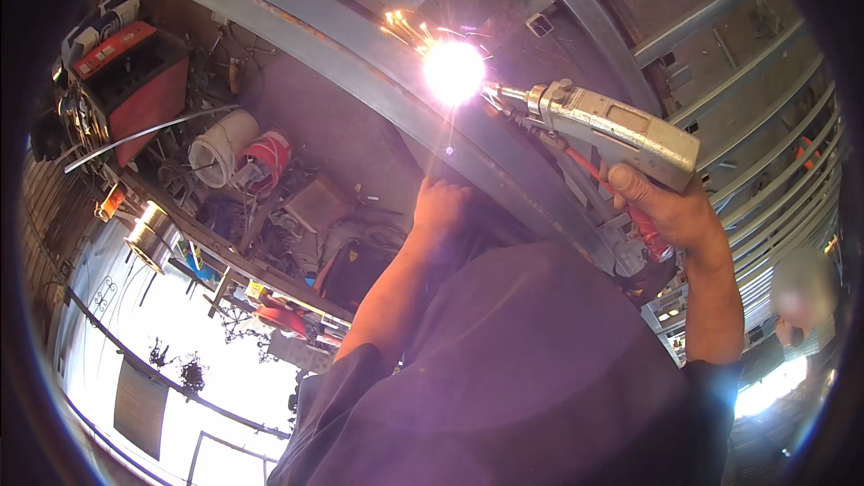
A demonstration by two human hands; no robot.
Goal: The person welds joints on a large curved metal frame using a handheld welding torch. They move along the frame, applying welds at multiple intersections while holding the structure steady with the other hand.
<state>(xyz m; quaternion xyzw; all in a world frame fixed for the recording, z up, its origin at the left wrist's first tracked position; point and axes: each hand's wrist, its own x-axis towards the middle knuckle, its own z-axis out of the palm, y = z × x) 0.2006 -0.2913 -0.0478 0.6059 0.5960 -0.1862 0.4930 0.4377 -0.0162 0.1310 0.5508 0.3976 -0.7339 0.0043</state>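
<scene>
My right hand (666, 207) is wrapped round the red grip of a silver handheld welding gun (621, 130). From the gun's nozzle, a blinding white glow (453, 73) with orange sparks sits on a long grey steel beam (351, 63) that runs diagonally across the view. The glare hides the nozzle's tip and the metal right beneath it. My left hand (443, 202) is closed at the beam's near edge, below the glow. Its fingertips are partly hidden.
More steel tubes and bars (720, 18) form a frame at the upper right. To the left are a red machine (144, 90), a white bucket (220, 148), a red bucket (267, 162) and a wire spool (147, 229). Another person (801, 297), blurred, is at the far right.
</scene>
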